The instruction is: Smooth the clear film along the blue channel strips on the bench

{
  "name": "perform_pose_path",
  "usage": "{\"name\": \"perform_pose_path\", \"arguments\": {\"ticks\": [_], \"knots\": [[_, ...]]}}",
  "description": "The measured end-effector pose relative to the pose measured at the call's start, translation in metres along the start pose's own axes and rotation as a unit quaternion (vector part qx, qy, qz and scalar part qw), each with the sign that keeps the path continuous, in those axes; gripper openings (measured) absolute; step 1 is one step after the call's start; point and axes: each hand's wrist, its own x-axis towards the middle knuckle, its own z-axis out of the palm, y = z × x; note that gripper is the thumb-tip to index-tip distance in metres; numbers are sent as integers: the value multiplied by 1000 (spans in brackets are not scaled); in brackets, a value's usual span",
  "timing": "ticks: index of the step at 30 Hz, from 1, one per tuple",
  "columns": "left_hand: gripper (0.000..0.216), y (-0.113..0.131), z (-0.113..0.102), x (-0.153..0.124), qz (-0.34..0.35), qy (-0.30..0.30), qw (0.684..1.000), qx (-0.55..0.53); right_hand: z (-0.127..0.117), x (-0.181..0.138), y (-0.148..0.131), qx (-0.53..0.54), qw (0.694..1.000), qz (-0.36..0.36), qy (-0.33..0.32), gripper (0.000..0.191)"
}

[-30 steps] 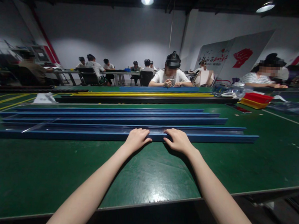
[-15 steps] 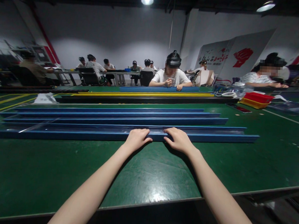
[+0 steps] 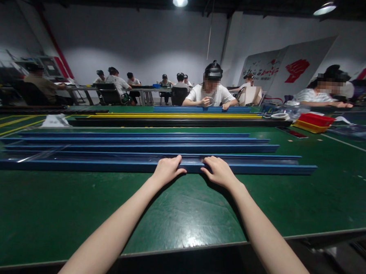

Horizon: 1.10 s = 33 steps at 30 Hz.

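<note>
A long blue channel rail (image 3: pixel 261 168) lies across the green table (image 3: pixel 179 210), nearest of several blue rails (image 3: pixel 139 145) laid side by side. My left hand (image 3: pixel 167 169) rests on the near rail's front wall, fingers curled over its top edge, thumb pointing right. My right hand (image 3: pixel 218 170) sits just to the right of it, fingers also bent over the same edge. Both hands grip the rail near its middle. A clear strip seems to lie inside the channel.
Further back lie yellow and black rails (image 3: pixel 178 117) and another blue rail (image 3: pixel 199 109) in front of a seated person (image 3: pixel 210 95). Red and yellow trays (image 3: pixel 313 122) stand at the right. Other people sit at tables behind. The table's front edge (image 3: pixel 177 251) is close.
My hands stay on the near blue rail, almost still. The person opposite has shifted slightly.
</note>
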Motion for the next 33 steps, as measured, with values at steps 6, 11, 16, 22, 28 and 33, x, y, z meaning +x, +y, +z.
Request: {"name": "perform_pose_path", "arguments": {"ticks": [6, 11, 16, 22, 28, 33], "knots": [[37, 1, -3, 0, -13, -16, 1000, -1, 1, 0, 0, -9, 1000, -2, -2, 20], [35, 1, -3, 1, -14, -18, 1000, -2, 0, 0, 0, -7, 1000, -3, 4, 18], [33, 0, -2, 1, -7, -4, 1000, -13, 1, 2, 0, -14, 1000, 2, 8, 14], [33, 2, -3, 1, -1, -6, 1000, -13, 1, 2, -1, -24, 1000, 8, 7, 10], [34, 3, -3, 0, 4, -2, 1000, -5, 4, 2, -7, -43, 998, -25, 39, 19], [34, 3, -2, 0, 8, 3, 1000, 5, 11, 7, -16, -58, 995, -45, 68, 20]]}}
